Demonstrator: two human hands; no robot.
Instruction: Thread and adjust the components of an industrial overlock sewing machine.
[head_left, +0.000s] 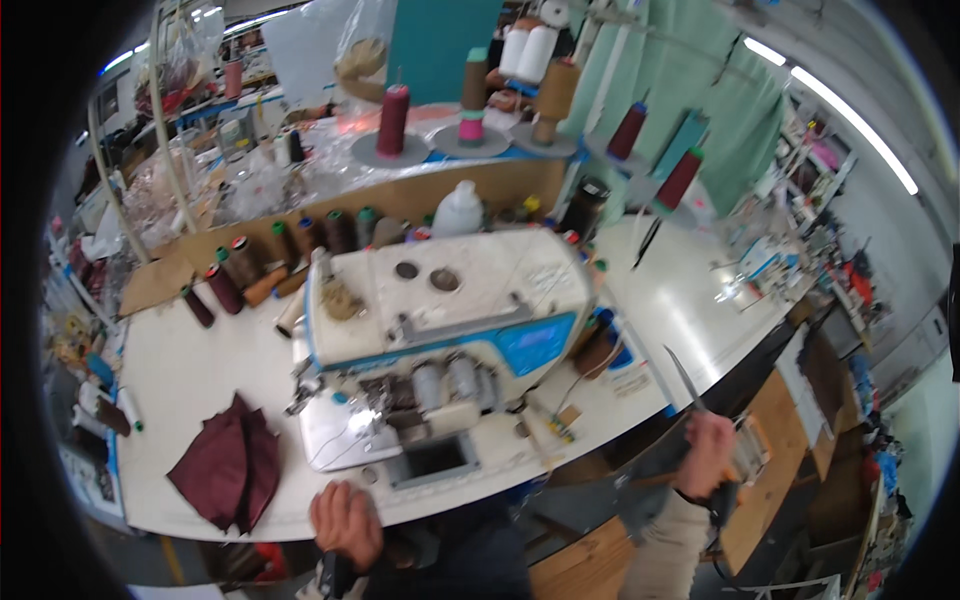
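Note:
My left hand rests on the front edge of the white sewing table, its fingers lying bent over the edge with nothing seen in them. To its left lies a small pile of dark maroon fabric, apart from the hand. My right hand is raised off the table's right front side, closed around scissors whose long pointed blade sticks up and away; the grip is mostly hidden. Between and beyond my hands stands a white and blue overlock sewing machine, its needle area lit.
Several thread spools line the table's back left, beside a white bottle. Tall thread cones stand on a rack behind the machine. A wooden stool or board is low at the right. Another person's hand shows far back.

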